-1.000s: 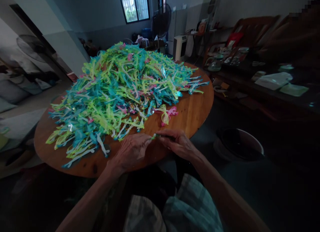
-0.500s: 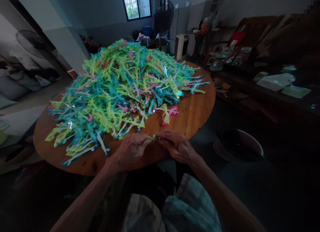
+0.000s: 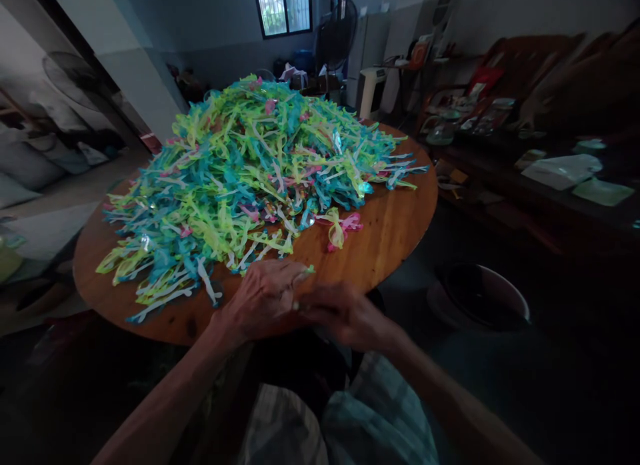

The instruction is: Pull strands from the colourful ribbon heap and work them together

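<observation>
My left hand [image 3: 267,291] is closed over the near edge of the round wooden table [image 3: 395,215]. A small light-green piece [image 3: 311,269] sticks out past its thumb and forefinger. Just right of it and slightly lower, my right hand [image 3: 347,315] is closed, its fingertips almost at the left palm. A tiny pale spot shows at those fingertips; what they grip is too small to name. Beyond both hands rises a big heap of thin plastic strips [image 3: 240,165] in yellow-green, blue, white and pink. One yellow-green and pink ribbon-like bunch [image 3: 337,230] lies at the heap's near right side.
On the floor to the right stands a round tub [image 3: 483,298]. A dark bench [image 3: 505,161] along the right side carries jars, bags and a green tray [image 3: 603,191]. Standing fans [image 3: 336,38] and a window [image 3: 285,10] are at the back. Checked cloth covers my lap.
My right hand has dropped down and towards the left palm, away from the green piece. The left hand stays closed on that piece. The view has shifted slightly.
</observation>
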`<action>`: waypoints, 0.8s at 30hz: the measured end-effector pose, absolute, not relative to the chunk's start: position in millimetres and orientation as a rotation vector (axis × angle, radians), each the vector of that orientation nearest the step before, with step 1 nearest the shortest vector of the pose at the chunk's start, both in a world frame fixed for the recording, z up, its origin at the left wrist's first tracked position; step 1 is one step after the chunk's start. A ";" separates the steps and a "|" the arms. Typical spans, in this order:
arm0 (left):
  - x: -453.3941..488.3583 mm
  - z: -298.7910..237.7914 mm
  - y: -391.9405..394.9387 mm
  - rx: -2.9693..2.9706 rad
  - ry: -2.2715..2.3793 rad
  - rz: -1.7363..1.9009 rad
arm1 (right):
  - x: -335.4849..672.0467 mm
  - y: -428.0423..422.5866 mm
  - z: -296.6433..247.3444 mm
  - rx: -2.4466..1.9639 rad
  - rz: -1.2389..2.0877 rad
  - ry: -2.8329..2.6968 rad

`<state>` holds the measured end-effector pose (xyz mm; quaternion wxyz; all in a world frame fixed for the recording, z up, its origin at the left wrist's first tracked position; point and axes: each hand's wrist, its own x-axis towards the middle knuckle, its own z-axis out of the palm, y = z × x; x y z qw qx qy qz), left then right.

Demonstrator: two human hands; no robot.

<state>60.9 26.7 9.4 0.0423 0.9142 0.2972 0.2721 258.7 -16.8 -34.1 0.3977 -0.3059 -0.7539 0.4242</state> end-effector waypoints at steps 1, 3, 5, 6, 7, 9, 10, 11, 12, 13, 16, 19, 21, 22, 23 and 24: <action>60.7 14.2 27.6 2.823 0.906 0.825 | 254.0 -20.7 -35.0 -0.763 1.039 -1.953; 57.7 24.3 28.7 2.821 0.924 0.777 | 248.7 -26.1 -37.4 -0.808 0.947 -1.939; 52.1 32.6 28.0 2.778 0.984 0.752 | 249.6 -27.1 -40.2 -0.909 0.920 -1.816; 49.2 35.0 26.9 2.756 1.016 0.750 | 251.7 -26.3 -41.5 -0.960 0.936 -1.738; 46.8 35.8 25.4 2.740 1.041 0.740 | 254.0 -25.0 -42.8 -1.003 0.964 -1.659; 44.2 32.8 21.8 2.721 1.063 0.685 | 257.9 -21.9 -45.0 -1.044 1.031 -1.505; 44.2 29.2 19.9 2.709 1.058 0.657 | 258.9 -20.5 -45.9 -1.040 1.061 -1.437; 45.0 24.9 18.3 2.695 1.049 0.635 | 259.2 -19.4 -46.7 -1.025 1.086 -1.380; 46.4 20.3 17.0 2.683 1.038 0.625 | 259.0 -18.6 -47.2 -1.005 1.104 -1.335; 48.1 15.8 16.1 2.674 1.025 0.628 | 258.6 -18.1 -47.6 -0.988 1.118 -1.302; 52.9 6.2 15.5 2.666 0.988 0.643 | 257.5 -18.1 -48.2 -0.955 1.123 -1.289; 55.7 3.6 16.7 2.665 0.977 0.647 | 257.9 -18.8 -49.5 -0.958 1.076 -1.331; 56.6 4.0 17.5 2.664 0.972 0.638 | 258.5 -19.2 -51.1 -0.968 1.046 -1.357; 56.8 4.4 17.8 2.667 0.969 0.636 | 258.7 -19.4 -52.1 -0.972 1.035 -1.368; 56.8 4.6 18.0 2.669 0.964 0.633 | 258.9 -19.5 -53.1 -0.975 1.028 -1.383; 56.7 4.7 18.2 2.670 0.959 0.630 | 259.0 -19.6 -54.0 -0.978 1.023 -1.397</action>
